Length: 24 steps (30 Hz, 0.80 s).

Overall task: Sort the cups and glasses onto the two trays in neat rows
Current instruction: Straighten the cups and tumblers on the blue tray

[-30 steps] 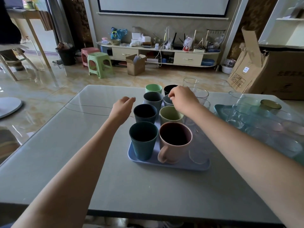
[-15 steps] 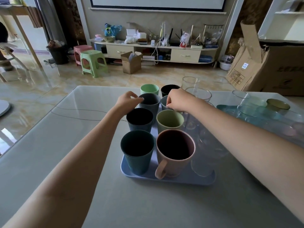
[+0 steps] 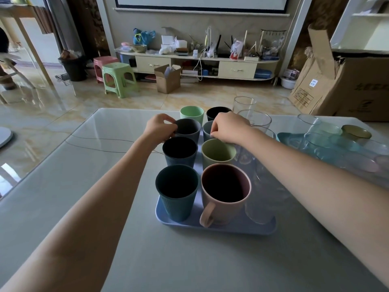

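Tabletop (image 3: pixel 84 207), glossy grey, bears a blue plastic tray (image 3: pixel 221 227) of ribbed cups, where the left hand (image 3: pixel 161 128) pinches the grey cup (image 3: pixel 188 128) rim and the right hand (image 3: pixel 228 128) pinches the blue-grey cup (image 3: pixel 207 130) beside it.

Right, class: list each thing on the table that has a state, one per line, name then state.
Blue plastic tray: flat, loaded with cups.
Pink handled mug: upright, empty.
Dark teal ribbed cup: upright, empty.
Olive green cup: upright.
Grey ribbed cup: upright, rim pinched by left hand.
Right hand: grip curled on a grey-blue cup's rim.
Clear glass tumbler: upright, empty.
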{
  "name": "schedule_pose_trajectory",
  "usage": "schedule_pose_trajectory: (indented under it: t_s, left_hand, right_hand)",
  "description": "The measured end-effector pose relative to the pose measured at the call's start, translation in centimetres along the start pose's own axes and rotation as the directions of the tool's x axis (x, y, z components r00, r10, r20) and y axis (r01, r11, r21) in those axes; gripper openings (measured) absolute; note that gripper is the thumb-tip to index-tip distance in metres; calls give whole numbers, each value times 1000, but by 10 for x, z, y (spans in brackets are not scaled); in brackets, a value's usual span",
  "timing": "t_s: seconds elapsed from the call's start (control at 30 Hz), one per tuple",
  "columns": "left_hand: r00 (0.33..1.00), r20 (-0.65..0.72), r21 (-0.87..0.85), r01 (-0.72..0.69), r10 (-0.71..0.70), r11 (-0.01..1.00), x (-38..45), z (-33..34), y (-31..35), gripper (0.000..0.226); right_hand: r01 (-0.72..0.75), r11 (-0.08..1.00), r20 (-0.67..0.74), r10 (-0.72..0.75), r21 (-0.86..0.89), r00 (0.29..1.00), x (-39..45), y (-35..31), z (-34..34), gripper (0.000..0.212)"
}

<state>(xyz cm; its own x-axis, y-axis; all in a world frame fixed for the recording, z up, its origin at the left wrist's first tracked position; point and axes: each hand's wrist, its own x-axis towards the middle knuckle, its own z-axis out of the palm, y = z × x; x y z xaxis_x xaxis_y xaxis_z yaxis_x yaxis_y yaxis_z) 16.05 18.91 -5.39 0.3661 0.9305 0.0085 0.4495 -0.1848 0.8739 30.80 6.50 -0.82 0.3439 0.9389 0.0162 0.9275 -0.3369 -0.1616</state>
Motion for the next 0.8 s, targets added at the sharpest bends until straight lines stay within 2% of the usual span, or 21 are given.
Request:
schedule_pose_trajectory:
  t_s: [0.6,0.67,0.8]
  left_hand:
    - [1000,-12,13,0,0,1000,1,0,-4,25]
    - [1000,-19,2,-6,6,1000,2,-1,-5,25]
    - [996,-91,3,-6,6,1000,7,-5,-5,34]
  right_hand:
    - [-20,999,54,18,31,998,-1,-1,-2,18]
    - [-17,999,9,17,52,1000,0,0,-1,20]
    - [9,996,-228,12,91,974,8,3,-8,25]
